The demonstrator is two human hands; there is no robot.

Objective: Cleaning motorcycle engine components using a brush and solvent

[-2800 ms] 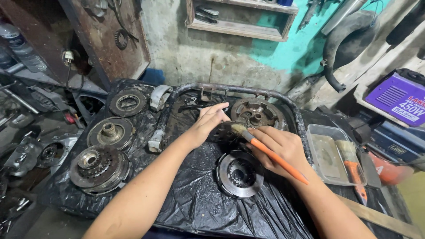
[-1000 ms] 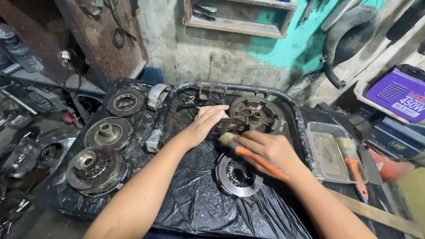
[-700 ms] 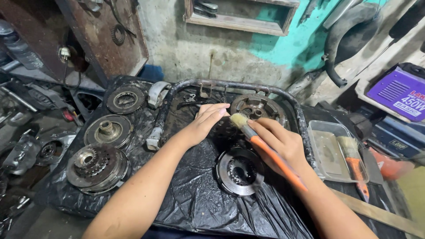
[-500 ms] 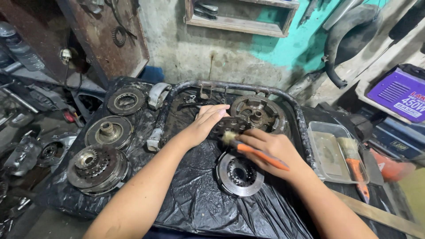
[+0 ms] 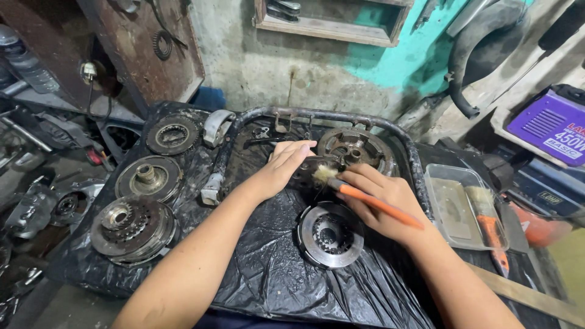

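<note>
Fingers (image 5: pixel 365 183) around orange brush (image 5: pixel 372 204), bristles up-left — handle down-right

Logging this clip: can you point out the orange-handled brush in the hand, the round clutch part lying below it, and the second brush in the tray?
Orange-handled brush (image 5: pixel 378 206), head view, mid handle.
Round clutch part (image 5: pixel 329 235), head view, toothed centre.
Second brush (image 5: pixel 487 226), head view, orange handle, in the clear tray (image 5: pixel 440 176).

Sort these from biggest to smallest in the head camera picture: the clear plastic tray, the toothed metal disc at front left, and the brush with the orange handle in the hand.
1. clear plastic tray
2. toothed metal disc, nearly the tray's size, and nearer the camera, so this order is unsure
3. brush with the orange handle, in the right hand, clearly slimmest
</note>
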